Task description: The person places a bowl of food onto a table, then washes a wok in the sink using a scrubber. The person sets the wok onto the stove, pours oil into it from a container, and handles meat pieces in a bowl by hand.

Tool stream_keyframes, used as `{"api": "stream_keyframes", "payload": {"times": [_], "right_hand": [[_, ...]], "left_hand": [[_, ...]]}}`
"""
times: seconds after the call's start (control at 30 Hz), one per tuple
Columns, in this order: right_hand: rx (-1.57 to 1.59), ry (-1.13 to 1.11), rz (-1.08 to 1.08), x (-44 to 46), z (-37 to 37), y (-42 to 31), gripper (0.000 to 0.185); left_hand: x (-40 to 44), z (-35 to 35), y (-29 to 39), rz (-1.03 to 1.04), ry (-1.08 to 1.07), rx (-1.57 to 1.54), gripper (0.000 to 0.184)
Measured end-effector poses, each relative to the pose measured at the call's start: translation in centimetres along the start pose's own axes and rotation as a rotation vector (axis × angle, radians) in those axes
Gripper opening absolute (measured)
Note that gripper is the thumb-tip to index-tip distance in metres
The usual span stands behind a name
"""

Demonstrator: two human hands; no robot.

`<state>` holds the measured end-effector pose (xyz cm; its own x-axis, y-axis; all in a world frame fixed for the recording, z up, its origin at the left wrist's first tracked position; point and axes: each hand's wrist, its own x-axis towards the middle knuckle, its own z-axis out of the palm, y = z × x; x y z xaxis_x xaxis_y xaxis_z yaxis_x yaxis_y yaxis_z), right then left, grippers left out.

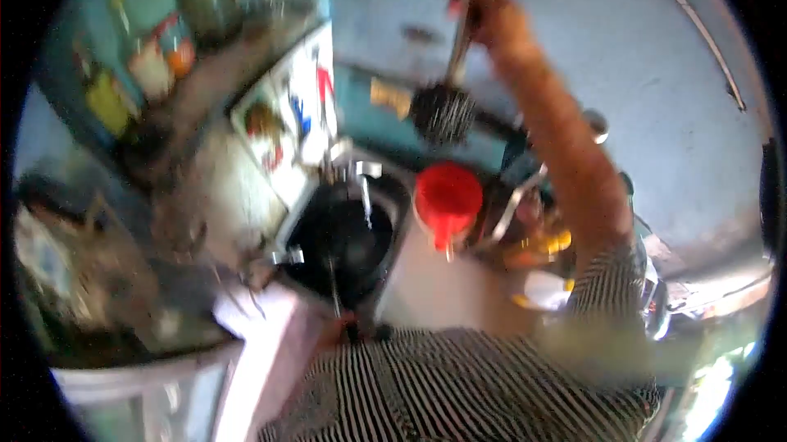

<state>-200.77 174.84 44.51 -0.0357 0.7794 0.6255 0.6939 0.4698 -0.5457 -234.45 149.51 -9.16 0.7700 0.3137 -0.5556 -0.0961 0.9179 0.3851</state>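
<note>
The pan [348, 233] sits in the sink [400, 206]; right of it, on the surface [434, 288], the vessel [448, 196]; left, bottles [111, 106] on the shelf [211, 73].

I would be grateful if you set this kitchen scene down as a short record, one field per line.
Centre: grey-rimmed sink with a black round pan in it
Above the pan: shiny silver-coloured tap
Right hand: raised before the pale blue wall, apparently gripping a long-handled utensil with a dark round head
Left hand: low at the sink's near edge, too blurred to tell its grip
Right of sink: red plastic-looking container
Clothing: dark-and-light striped shirt
Clarity: blur hides fine detail
</note>
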Motion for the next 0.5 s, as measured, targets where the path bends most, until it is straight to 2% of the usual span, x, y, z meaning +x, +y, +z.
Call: {"api": "stream_keyframes", "payload": {"times": [0.03, 0.1, 0.13, 0.17, 0.2, 0.27, 0.33, 0.4, 0.43, 0.47, 0.5], "right_hand": [[0.308, -0.017, -0.030, -0.2, -1.2, 0.2, 0.018], [0.534, -0.034, 0.127, -2.4, -1.2, -5.3, 0.039], [1.180, -0.389, 0.165, 0.4, -1.9, 1.2, 0.037], [0.642, -0.141, 0.038, -5.0, 0.1, -6.9, 0.031], [0.619, -0.440, 0.043, -5.9, -0.2, -6.0, 0.017], [0.207, -0.424, 0.207, -11.6, 2.0, -5.0, 0.019], [0.616, -0.809, 0.406, -15.6, 4.6, -6.6, 0.021], [0.601, -0.981, 0.641, -19.5, 8.5, -3.4, 0.033], [0.685, -1.029, 0.783, -21.5, 10.3, -1.9, 0.033], [0.771, -1.075, 0.923, -23.2, 12.1, -0.5, 0.032], [0.782, -1.076, 0.918, -24.7, 13.5, 1.0, 0.032]], "left_hand": [[-0.1, 0.9, 0.0, 0.065, 0.013, -0.079, 0.023], [-0.5, 2.3, -0.3, 0.084, 0.079, -0.236, 0.021], [-0.5, 2.5, -1.0, 0.087, 0.114, -0.343, 0.020], [-2.3, 5.4, 0.7, 0.021, 0.279, -0.256, 0.021], [-4.2, 8.2, 2.6, -0.047, 0.432, -0.150, 0.022], [-2.9, 6.1, 0.9, -0.050, 0.404, -0.199, 0.023], [-2.9, 6.1, 0.4, -0.034, 0.360, -0.222, 0.025], [-4.4, 8.6, 1.8, 0.020, 0.495, -0.106, 0.025], [-4.2, 8.7, 1.5, 0.019, 0.503, -0.111, 0.025], [-3.9, 8.7, 1.0, 0.116, 0.637, 0.028, 0.027], [-3.9, 8.7, 0.9, 0.213, 0.770, 0.177, 0.029]]}}
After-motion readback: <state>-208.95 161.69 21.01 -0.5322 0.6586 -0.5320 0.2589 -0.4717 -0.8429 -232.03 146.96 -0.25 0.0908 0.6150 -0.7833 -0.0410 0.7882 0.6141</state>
